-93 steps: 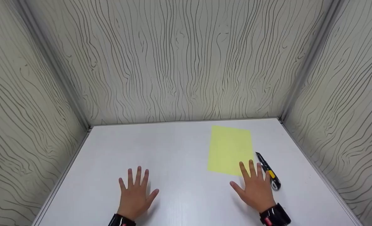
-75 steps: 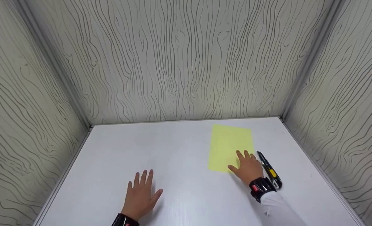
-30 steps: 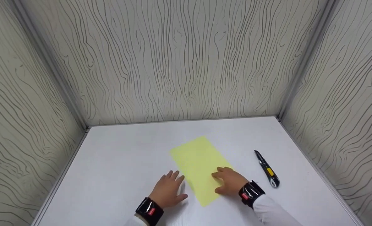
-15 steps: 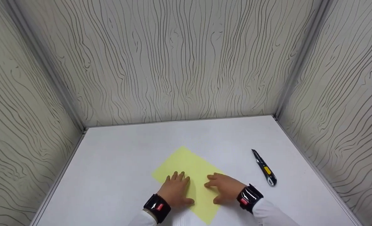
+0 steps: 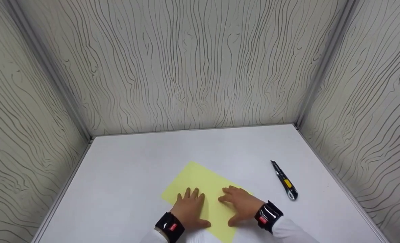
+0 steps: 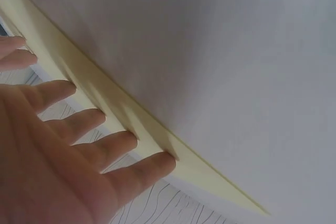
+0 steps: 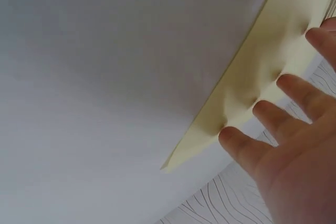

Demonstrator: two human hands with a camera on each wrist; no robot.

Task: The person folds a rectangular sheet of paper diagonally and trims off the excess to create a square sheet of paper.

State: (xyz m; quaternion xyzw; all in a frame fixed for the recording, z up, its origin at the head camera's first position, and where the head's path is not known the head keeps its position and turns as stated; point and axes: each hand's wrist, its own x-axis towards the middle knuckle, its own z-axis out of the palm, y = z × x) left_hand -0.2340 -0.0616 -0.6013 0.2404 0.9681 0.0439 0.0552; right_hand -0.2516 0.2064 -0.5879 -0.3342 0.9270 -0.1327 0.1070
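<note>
A sheet of yellow paper (image 5: 200,179) lies turned at an angle on the white table, close to its front. My left hand (image 5: 189,211) rests on the sheet's left part with fingers spread. On the right part, the fingertips of my right hand (image 5: 242,204) touch the sheet, its thumb apart from the fingers. In the left wrist view the fingers of the left hand (image 6: 100,145) reach down onto the paper (image 6: 121,103). The right wrist view has the right hand (image 7: 289,135) with its fingertips at the paper (image 7: 236,87). Neither hand grips anything.
A black and yellow utility knife (image 5: 284,180) lies on the table to the right of the right hand, its tip pointing away. Wood-grain panels (image 5: 193,67) enclose the white table (image 5: 125,168) at the back and both sides.
The right hand reached the paper at the right, and the sheet slid left and nearer while turning. The left hand came onto it. Over the last half second, the sheet shifted slightly nearer.
</note>
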